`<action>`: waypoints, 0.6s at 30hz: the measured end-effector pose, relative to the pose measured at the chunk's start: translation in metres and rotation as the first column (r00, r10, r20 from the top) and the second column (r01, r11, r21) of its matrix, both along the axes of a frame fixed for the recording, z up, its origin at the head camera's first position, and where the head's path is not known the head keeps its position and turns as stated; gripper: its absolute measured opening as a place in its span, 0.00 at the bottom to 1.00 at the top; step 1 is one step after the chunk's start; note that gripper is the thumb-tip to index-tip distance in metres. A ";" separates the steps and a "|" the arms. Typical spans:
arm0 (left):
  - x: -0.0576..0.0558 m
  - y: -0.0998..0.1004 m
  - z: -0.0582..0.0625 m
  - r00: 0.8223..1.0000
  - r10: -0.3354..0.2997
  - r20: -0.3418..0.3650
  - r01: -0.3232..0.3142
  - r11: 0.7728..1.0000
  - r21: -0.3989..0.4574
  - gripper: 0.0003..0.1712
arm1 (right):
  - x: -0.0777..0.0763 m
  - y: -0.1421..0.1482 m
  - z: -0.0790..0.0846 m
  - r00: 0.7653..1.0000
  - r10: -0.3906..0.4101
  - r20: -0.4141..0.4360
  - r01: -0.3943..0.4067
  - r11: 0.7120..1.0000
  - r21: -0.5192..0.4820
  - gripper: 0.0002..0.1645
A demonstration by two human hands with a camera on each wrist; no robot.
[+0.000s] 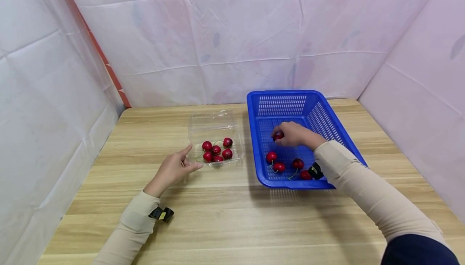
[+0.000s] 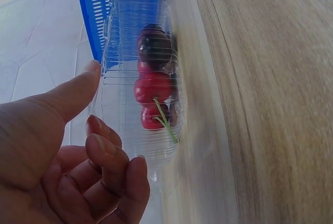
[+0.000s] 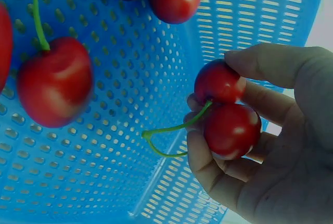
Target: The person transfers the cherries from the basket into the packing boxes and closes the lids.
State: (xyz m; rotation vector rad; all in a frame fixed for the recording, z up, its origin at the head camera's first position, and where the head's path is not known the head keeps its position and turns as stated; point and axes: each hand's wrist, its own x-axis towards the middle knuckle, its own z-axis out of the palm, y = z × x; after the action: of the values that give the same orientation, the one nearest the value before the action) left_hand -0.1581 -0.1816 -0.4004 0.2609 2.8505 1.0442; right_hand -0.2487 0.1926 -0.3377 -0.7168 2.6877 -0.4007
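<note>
Inside the blue basket (image 1: 256,148), my right hand (image 1: 292,134) holds a pair of red cherries (image 3: 231,130) joined by a green stem, as the right wrist view shows. Several loose cherries (image 1: 279,167) lie on the basket floor nearer to me. To the left stands a clear plastic clamshell box (image 1: 237,160) with its lid tipped back and several cherries (image 1: 216,150) in it. My left hand (image 1: 174,169) is at the box's left side, thumb and fingers spread apart and curling loosely. Whether it touches the plastic I cannot tell.
Box and basket stand side by side on a wood-grain table (image 1: 218,224), with a narrow strip of tabletop between them. The basket's raised walls surround the right hand. White patterned sheeting (image 1: 218,35) hangs behind the table and at both sides.
</note>
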 end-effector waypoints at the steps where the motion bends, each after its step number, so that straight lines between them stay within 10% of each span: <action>1: 0.000 0.000 0.000 1.000 0.001 0.000 -0.001 1.000 0.000 0.47 | 0.001 0.000 0.001 1.000 -0.007 -0.006 0.007 1.000 -0.007 0.16; 18: 0.001 0.000 0.001 1.000 -0.002 -0.009 0.002 1.000 0.006 0.47 | 0.009 -0.013 0.018 0.985 -0.028 -0.171 0.003 0.989 -0.145 0.15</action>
State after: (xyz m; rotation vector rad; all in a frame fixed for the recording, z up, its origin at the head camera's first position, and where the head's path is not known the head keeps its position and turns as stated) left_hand -0.1568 -0.1811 -0.3992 0.2691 2.8550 1.0538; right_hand -0.2398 0.1795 -0.3199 -0.8054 2.8502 -0.5670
